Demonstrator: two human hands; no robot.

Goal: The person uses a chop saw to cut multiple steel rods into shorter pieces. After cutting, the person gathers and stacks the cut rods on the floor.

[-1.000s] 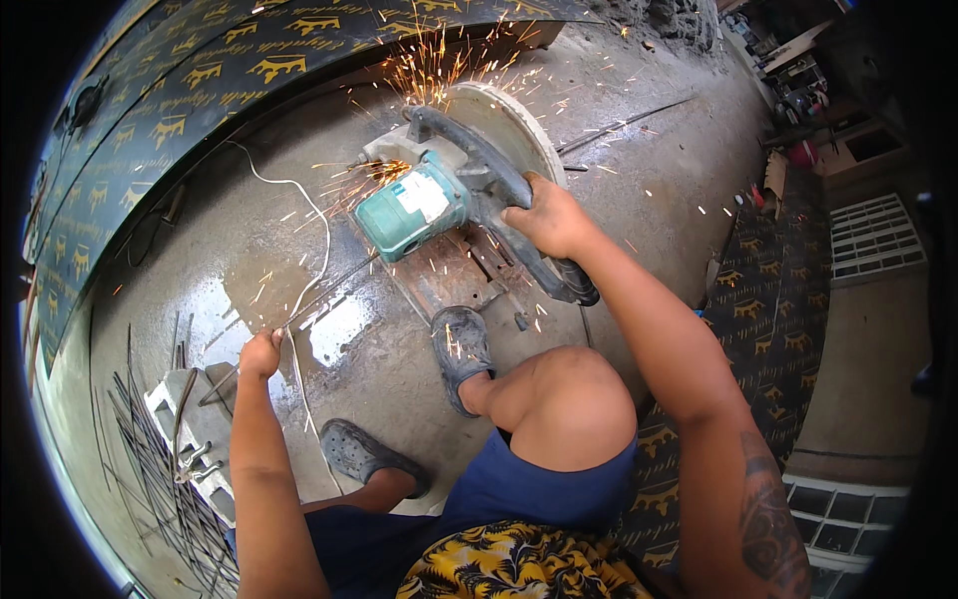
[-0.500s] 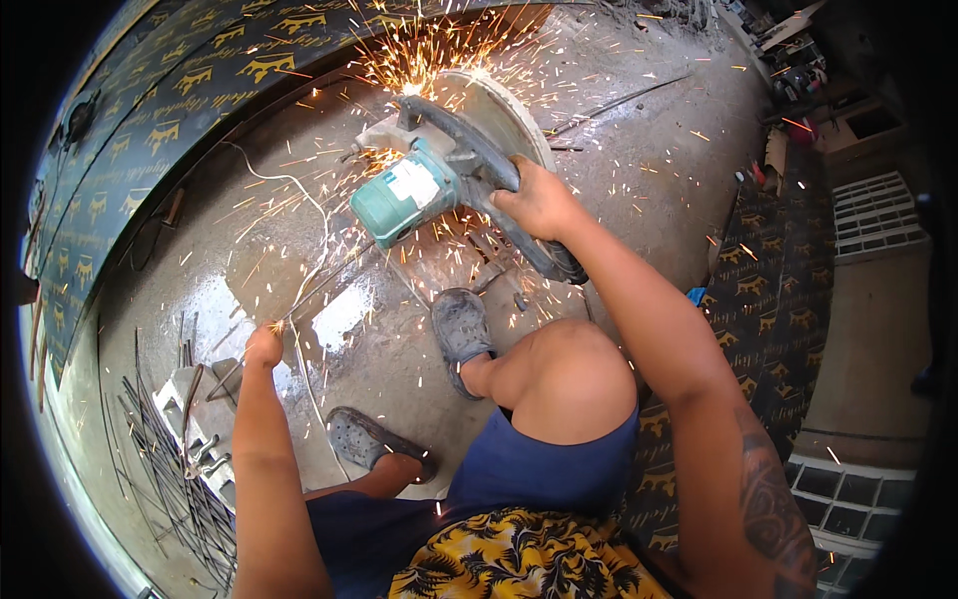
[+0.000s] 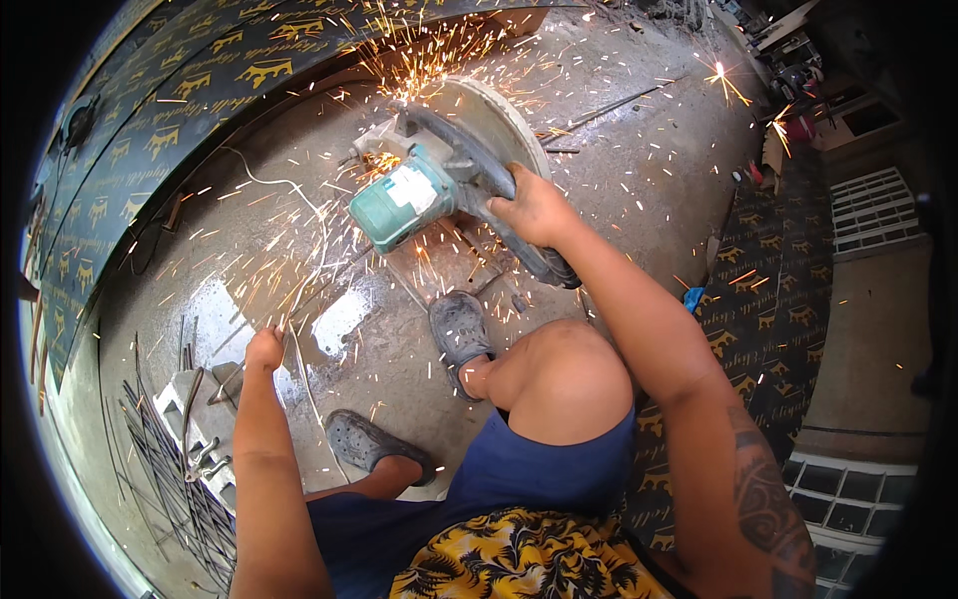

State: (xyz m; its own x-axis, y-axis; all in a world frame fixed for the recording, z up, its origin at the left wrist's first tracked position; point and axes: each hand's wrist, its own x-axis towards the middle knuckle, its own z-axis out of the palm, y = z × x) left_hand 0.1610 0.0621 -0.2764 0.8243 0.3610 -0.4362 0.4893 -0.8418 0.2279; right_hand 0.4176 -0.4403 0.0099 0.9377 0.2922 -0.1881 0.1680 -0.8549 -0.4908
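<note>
A chop saw with a teal motor (image 3: 392, 205) and a large round guard (image 3: 504, 115) stands on the concrete floor. My right hand (image 3: 536, 207) is closed around its dark handle (image 3: 479, 165). Sparks (image 3: 424, 65) spray from the saw's far side and from beneath the motor. My left hand (image 3: 264, 349) pinches a thin metal rod (image 3: 309, 301) that runs toward the saw's underside. Sparks and the motor hide the blade's contact with the rod.
Several thin rods (image 3: 165, 469) lie by a grey metal clamp-like piece (image 3: 195, 429) at the left. A white cord (image 3: 324, 235) crosses the floor. My clogs (image 3: 462, 329) are close to the saw. Dark printed boards (image 3: 200, 85) stand at far left; white grilles (image 3: 873, 212) are at right.
Both hands keep their grips, and the saw stays nearly where it was, its handle tilted marginally. The spark pattern differs, with bright bursts now at the far right.
</note>
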